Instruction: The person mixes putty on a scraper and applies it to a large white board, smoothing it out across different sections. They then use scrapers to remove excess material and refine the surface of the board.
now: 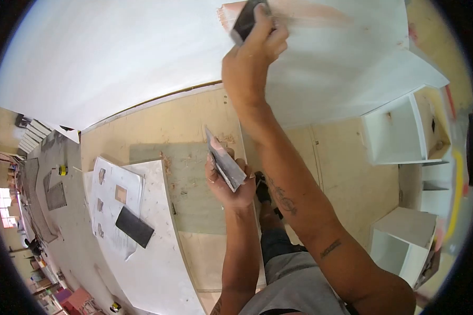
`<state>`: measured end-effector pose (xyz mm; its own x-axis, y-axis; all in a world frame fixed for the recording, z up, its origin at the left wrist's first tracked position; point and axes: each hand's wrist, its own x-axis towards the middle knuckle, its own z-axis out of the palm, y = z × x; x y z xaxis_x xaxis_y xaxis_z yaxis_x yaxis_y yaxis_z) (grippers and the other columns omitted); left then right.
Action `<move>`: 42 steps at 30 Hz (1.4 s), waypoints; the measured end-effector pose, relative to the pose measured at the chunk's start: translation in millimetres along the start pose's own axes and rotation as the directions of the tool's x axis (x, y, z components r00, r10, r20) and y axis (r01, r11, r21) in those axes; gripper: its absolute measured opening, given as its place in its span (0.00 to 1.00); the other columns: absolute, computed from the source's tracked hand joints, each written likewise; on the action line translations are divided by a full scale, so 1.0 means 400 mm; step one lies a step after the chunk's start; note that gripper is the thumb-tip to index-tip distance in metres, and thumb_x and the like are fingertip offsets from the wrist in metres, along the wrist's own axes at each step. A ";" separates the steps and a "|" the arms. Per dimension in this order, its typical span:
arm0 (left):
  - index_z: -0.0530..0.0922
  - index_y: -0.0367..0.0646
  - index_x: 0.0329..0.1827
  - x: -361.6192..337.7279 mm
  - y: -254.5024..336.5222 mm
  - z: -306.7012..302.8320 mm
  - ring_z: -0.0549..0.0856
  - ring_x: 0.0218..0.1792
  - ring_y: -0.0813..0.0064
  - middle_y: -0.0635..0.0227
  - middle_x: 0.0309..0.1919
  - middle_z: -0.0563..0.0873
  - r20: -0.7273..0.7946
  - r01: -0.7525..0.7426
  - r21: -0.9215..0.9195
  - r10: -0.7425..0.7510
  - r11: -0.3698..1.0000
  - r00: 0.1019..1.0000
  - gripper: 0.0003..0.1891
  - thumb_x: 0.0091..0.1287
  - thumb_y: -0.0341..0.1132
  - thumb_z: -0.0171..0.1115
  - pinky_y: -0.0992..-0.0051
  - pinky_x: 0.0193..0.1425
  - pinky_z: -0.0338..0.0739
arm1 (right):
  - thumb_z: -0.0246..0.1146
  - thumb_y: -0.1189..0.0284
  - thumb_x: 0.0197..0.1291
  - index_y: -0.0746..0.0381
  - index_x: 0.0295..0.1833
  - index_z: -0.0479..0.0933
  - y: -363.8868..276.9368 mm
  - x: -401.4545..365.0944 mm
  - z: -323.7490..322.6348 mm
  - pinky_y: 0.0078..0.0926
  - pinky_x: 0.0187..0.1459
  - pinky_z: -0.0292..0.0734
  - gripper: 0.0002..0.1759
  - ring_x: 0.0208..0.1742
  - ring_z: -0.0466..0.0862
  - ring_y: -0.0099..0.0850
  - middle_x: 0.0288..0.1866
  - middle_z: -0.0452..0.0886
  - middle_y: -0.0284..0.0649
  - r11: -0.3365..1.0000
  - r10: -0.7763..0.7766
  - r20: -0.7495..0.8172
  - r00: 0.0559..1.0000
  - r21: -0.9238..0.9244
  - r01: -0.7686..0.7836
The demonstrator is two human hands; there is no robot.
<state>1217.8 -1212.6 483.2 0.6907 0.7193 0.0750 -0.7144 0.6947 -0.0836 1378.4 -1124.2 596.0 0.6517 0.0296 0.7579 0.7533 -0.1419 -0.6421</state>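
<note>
At the top of the head view, my right hand point(265, 39) grips a dark flat scraper point(245, 22) against the white panel point(157, 47). A smear of pinkish filler point(312, 13) spreads over the panel beside it. Lower down, near the middle, my left hand point(231, 189) holds a flat metal blade point(227, 163) with pink filler on its face. The blade is tilted, its pointed end up, above the wooden surface. My left fingers are wrapped round its lower part.
Printed sheets point(118, 191) and a dark rectangular pad point(134, 227) lie on a white board point(157, 262) at the left. White open cabinets point(397, 131) stand at the right. A yellow-and-black tape measure point(62, 170) is on the floor at far left.
</note>
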 end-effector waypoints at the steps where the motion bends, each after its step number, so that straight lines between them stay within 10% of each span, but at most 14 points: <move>1: 0.68 0.49 0.69 -0.001 0.004 -0.001 0.80 0.25 0.75 0.64 0.49 0.84 -0.004 -0.003 0.002 0.003 1.000 1.000 0.21 0.75 0.42 0.47 0.77 0.23 0.71 | 0.52 0.94 0.46 0.67 0.70 0.59 -0.004 -0.018 0.013 0.56 0.63 0.58 0.40 0.61 0.59 0.60 0.65 0.55 0.62 0.999 -0.011 0.054 0.999 -0.033 0.013; 4: 0.67 0.49 0.70 -0.005 0.010 0.004 0.82 0.27 0.73 0.65 0.49 0.84 0.070 -0.018 -0.058 0.022 0.998 0.997 0.21 0.75 0.41 0.46 0.77 0.24 0.72 | 0.55 0.92 0.45 0.67 0.69 0.61 -0.009 -0.062 0.036 0.56 0.61 0.59 0.40 0.61 0.60 0.58 0.65 0.56 0.61 0.996 -0.013 0.139 0.990 -0.087 0.025; 12: 0.75 0.42 0.53 0.008 0.010 0.076 0.82 0.23 0.72 0.63 0.37 0.86 -0.380 -0.118 0.194 0.186 0.974 0.906 0.15 0.74 0.41 0.48 0.72 0.17 0.77 | 0.48 0.94 0.48 0.63 0.65 0.69 0.032 -0.075 -0.140 0.43 0.64 0.63 0.35 0.57 0.69 0.49 0.58 0.70 0.47 0.998 -0.048 0.484 0.874 0.064 0.020; 20: 0.71 0.36 0.60 -0.009 0.021 0.036 0.86 0.39 0.66 0.59 0.45 0.84 -0.201 0.083 0.121 -0.058 0.989 0.978 0.20 0.70 0.39 0.55 0.73 0.31 0.85 | 0.54 0.86 0.53 0.60 0.63 0.73 0.058 -0.223 -0.442 0.38 0.64 0.66 0.29 0.59 0.72 0.45 0.58 0.71 0.47 0.841 -0.329 0.703 0.631 0.522 -0.143; 22: 0.72 0.34 0.59 -0.015 0.014 0.064 0.85 0.45 0.65 0.58 0.46 0.84 -0.272 0.112 0.409 0.003 0.906 0.962 0.22 0.67 0.40 0.57 0.68 0.46 0.82 | 0.53 0.87 0.52 0.59 0.64 0.72 0.150 -0.208 -0.481 0.41 0.64 0.65 0.31 0.60 0.72 0.45 0.57 0.71 0.48 0.987 -0.150 0.955 0.256 0.130 0.094; 24: 0.73 0.34 0.58 -0.011 0.009 0.069 0.83 0.50 0.64 0.58 0.47 0.84 -0.250 0.210 0.514 -0.089 0.831 0.964 0.23 0.66 0.42 0.59 0.65 0.57 0.76 | 0.50 0.88 0.54 0.62 0.66 0.68 0.258 -0.170 -0.511 0.41 0.67 0.63 0.31 0.65 0.70 0.46 0.60 0.70 0.50 0.992 -0.014 0.950 0.311 -0.027 0.126; 26: 0.74 0.35 0.57 0.001 0.001 0.060 0.84 0.48 0.65 0.59 0.47 0.83 -0.263 0.188 0.518 -0.055 0.834 0.963 0.21 0.66 0.40 0.59 0.66 0.54 0.79 | 0.51 0.88 0.53 0.64 0.68 0.65 0.349 -0.082 -0.493 0.43 0.71 0.60 0.33 0.66 0.69 0.51 0.59 0.70 0.53 0.975 -0.175 0.610 0.773 -0.002 0.222; 28: 0.74 0.35 0.57 0.007 -0.009 0.069 0.83 0.49 0.65 0.59 0.48 0.84 -0.226 0.181 0.531 -0.068 0.828 0.972 0.22 0.65 0.41 0.59 0.66 0.55 0.78 | 0.45 0.89 0.54 0.68 0.67 0.64 0.269 0.097 -0.446 0.42 0.71 0.58 0.32 0.65 0.69 0.49 0.62 0.67 0.53 0.993 0.110 0.282 0.953 -0.073 -0.093; 32: 0.74 0.37 0.57 0.014 -0.022 0.087 0.84 0.49 0.65 0.60 0.47 0.84 -0.291 0.111 0.497 0.044 0.860 0.956 0.21 0.65 0.40 0.58 0.67 0.55 0.79 | 0.46 0.90 0.52 0.70 0.67 0.63 0.269 0.253 -0.310 0.39 0.69 0.58 0.32 0.64 0.65 0.46 0.63 0.63 0.52 0.987 0.161 -0.078 0.984 0.014 -0.161; 42: 0.75 0.42 0.53 0.019 0.012 0.087 0.87 0.38 0.70 0.65 0.42 0.85 -0.204 0.034 0.223 0.013 0.974 0.979 0.17 0.67 0.41 0.57 0.74 0.30 0.83 | 0.52 0.91 0.49 0.67 0.66 0.62 0.041 -0.028 0.021 0.47 0.64 0.56 0.34 0.62 0.60 0.53 0.61 0.59 0.57 0.988 -0.089 0.038 0.995 -0.122 0.093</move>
<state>1215.5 -1203.7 517.8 0.6900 0.7120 -0.1299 -0.6976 0.7021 0.1428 1384.3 -1118.5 575.9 0.5848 0.0793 0.8073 0.7942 -0.2582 -0.5500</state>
